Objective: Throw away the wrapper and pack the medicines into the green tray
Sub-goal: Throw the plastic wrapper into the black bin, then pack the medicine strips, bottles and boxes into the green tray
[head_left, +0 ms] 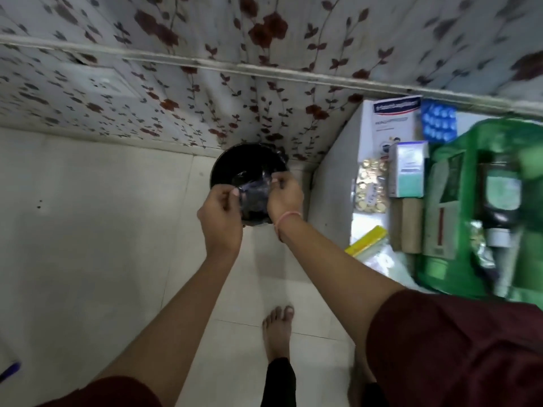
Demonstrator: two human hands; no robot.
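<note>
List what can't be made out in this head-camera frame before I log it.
- Wrapper: clear film pinched between left hand and right hand; any print is unreadable, blurred against the dark bin.
- Bin: contents hidden by wrapper, hands and dark interior.
- Green tray: right side cut off by the frame edge; contents blurred.
- Box labels on the white table: too blurred to read.

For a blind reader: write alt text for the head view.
Both hands, left hand and right hand, hold a clear crinkled plastic wrapper over a round black bin on the floor. At right, medicine boxes lie beside a green plastic tray.
</note>
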